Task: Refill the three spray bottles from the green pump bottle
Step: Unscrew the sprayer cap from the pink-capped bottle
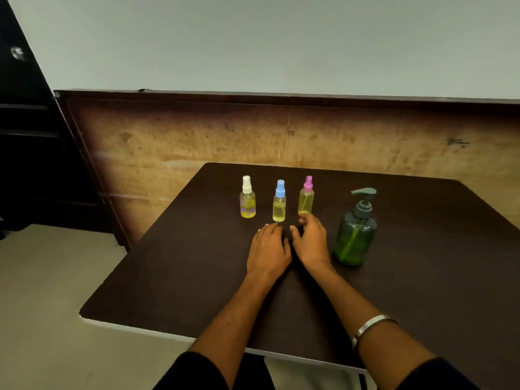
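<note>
Three small clear spray bottles with yellow liquid stand upright in a row on the dark table [422,277]: a white-capped one [247,198], a blue-capped one [279,201] and a pink-capped one [306,197]. The green pump bottle [355,235] stands to their right, capped. My left hand [268,250] lies flat on the table just in front of the blue-capped bottle, holding nothing. My right hand [311,240] is beside it with relaxed fingers, its fingertips close to the base of the pink-capped bottle; I cannot tell whether they touch it.
A worn brown panel [197,136] runs behind the table. A dark cabinet [28,150] stands at the left, with grey floor [42,305] below. The table's near edge is at the bottom. A metal bangle [371,326] is on my right wrist.
</note>
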